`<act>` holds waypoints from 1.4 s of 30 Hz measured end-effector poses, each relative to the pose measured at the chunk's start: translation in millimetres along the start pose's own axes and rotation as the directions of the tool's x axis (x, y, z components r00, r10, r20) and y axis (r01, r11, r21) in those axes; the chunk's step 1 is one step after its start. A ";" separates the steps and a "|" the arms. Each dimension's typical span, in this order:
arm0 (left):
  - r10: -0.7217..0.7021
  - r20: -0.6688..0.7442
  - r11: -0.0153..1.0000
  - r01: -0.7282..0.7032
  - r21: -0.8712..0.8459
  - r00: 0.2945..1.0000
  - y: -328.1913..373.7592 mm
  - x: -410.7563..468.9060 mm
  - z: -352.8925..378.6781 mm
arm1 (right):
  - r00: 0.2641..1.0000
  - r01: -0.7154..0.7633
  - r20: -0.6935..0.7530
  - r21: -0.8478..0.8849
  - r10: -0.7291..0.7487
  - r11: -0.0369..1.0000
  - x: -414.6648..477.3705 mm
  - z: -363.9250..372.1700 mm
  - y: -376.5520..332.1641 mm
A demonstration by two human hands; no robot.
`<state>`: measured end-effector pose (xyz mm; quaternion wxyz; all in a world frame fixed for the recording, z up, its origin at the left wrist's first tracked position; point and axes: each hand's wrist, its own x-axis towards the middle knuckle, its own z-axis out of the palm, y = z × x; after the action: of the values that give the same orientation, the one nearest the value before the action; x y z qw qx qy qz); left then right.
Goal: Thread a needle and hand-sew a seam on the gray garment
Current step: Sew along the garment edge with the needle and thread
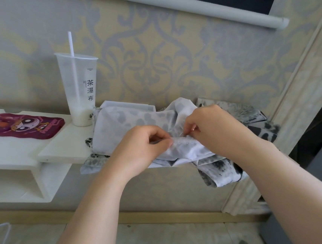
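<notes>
Gray garment (129,118), stitched edge (183,142) running sideways between the hands: left hand (144,145) pinches the fold, right hand (210,130) pinches what looks like the needle (183,135) just above it.

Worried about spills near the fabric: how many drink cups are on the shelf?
1: a plastic cup with a straw stands on the white shelf, just left of the gray garment. Others may hide behind it.
</notes>
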<state>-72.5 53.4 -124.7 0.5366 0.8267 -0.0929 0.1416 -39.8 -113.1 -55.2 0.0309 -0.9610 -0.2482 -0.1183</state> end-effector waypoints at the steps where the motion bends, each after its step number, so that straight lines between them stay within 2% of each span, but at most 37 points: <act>1: 0.000 0.001 1.000 0.000 0.001 1.000 0.4 0.0 -0.1 | 1.000 0.007 0.001 0.010 -0.007 1.000 -0.2 -0.1 -0.7; 12: -0.004 0.026 1.000 0.004 -0.019 1.000 1.5 -0.5 -1.0 | 0.999 0.037 0.011 0.090 -0.039 0.995 -0.6 0.7 -1.8; 21: 0.010 0.044 0.999 -0.008 -0.047 0.999 2.8 -0.6 -0.9 | 0.979 0.196 -0.079 0.165 -0.186 0.967 -2.4 0.2 -0.4; 25: 0.008 0.053 0.998 -0.004 -0.060 0.999 2.5 -0.6 -0.5 | 0.975 0.219 -0.083 0.201 -0.207 0.955 -2.4 1.7 0.6; 31: -0.002 0.036 0.996 0.005 -0.091 0.999 -0.6 1.5 0.2 | 0.975 0.220 -0.079 0.293 -0.206 0.930 -7.6 2.9 -3.6; 35: 0.002 0.044 0.985 0.005 -0.171 0.999 0.6 1.1 -0.1 | 0.966 0.246 -0.038 0.440 -0.256 0.863 -12.4 5.0 -6.0; 39: 0.000 0.013 0.986 0.003 -0.167 1.000 -0.5 2.4 -0.4 | 0.927 0.374 -0.126 0.379 -0.354 0.846 -15.2 12.3 -1.8; 42: -0.005 0.018 0.980 0.008 -0.200 1.000 0.2 2.6 0.4 | 0.905 0.423 -0.204 0.344 -0.374 0.838 -10.7 18.4 0.6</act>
<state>-70.0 52.9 -123.7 0.6167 0.7700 -0.1084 0.1227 -44.7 -116.5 -75.7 0.2073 -0.8538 -0.4586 -0.1332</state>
